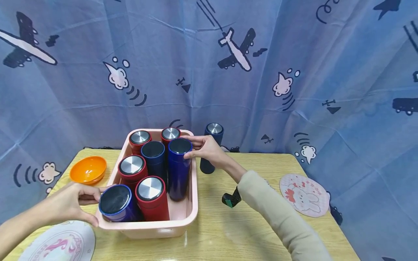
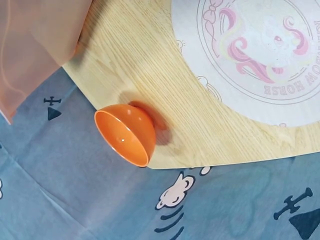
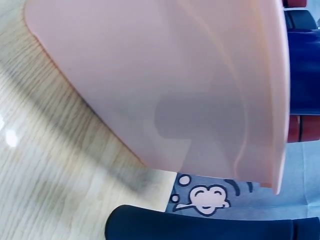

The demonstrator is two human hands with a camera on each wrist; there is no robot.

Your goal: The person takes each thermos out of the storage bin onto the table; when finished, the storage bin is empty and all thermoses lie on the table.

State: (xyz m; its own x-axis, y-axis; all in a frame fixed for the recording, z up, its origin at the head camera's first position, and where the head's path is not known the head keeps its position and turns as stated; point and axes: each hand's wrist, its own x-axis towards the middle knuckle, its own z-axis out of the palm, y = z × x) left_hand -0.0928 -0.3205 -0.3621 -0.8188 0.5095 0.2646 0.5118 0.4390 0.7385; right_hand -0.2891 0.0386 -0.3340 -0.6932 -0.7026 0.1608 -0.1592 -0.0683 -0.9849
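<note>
A pink plastic bin [image 1: 176, 225] holds several thermos bottles standing close together. At its right side, my right hand [image 1: 209, 148] pinches the top of a tall glossy blue thermos [image 1: 179, 174] between thumb and fingers. My left hand [image 1: 72, 203] grips the front left corner of the bin, with the index finger reaching the lid of a second glossy blue thermos [image 1: 115, 203], which leans toward that corner. Beside it is a red thermos [image 1: 153, 203] with a silver lid. A dark blue thermos [image 1: 153, 159] stands in the middle. Neither wrist view shows a hand.
An orange bowl [image 1: 88, 170] sits left of the bin, above a round white mat [image 1: 62, 243]. Behind my right hand stands another dark thermos [image 1: 207, 165]. A small black object [image 1: 231, 198] and a bunny mat [image 1: 305, 195] lie to the right. A blue curtain [image 1: 196, 72] hangs behind.
</note>
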